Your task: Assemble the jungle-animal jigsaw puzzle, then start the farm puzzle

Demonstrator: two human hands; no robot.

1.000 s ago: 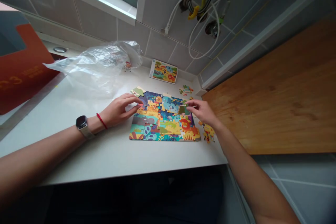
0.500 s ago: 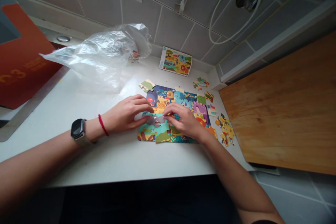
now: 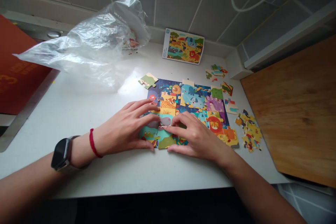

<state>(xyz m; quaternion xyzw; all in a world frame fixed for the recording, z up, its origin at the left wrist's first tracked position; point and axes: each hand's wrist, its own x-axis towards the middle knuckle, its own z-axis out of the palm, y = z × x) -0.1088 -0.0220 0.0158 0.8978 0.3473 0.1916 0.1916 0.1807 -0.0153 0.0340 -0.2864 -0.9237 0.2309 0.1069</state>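
A colourful animal jigsaw puzzle (image 3: 193, 106) lies on the white counter, partly hidden by my hands. My left hand (image 3: 126, 126) rests over its left side with fingers spread, the thumb at the lower left corner and the fingertips on the pieces. My right hand (image 3: 194, 134) reaches in from the right. Its index finger touches the area by the grey hippo piece (image 3: 166, 120), and its thumb is at the bottom edge, apart from the finger. Between both hands lies a green and teal piece (image 3: 166, 141). A lion piece (image 3: 215, 123) shows right of my right hand.
A picture card (image 3: 183, 46) leans by the tiled wall. Loose pieces (image 3: 249, 131) lie in a pile at the right, with a few more (image 3: 216, 72) behind. One green piece (image 3: 148, 80) sits at the upper left corner. A clear plastic bag (image 3: 91, 38), orange box (image 3: 18, 70) and wooden board (image 3: 296, 112) surround the counter.
My view has come closer to the counter. My left fingers have spread over the puzzle's left side, thumb lowered to the corner. My right thumb has moved down to the bottom edge, away from the index finger.
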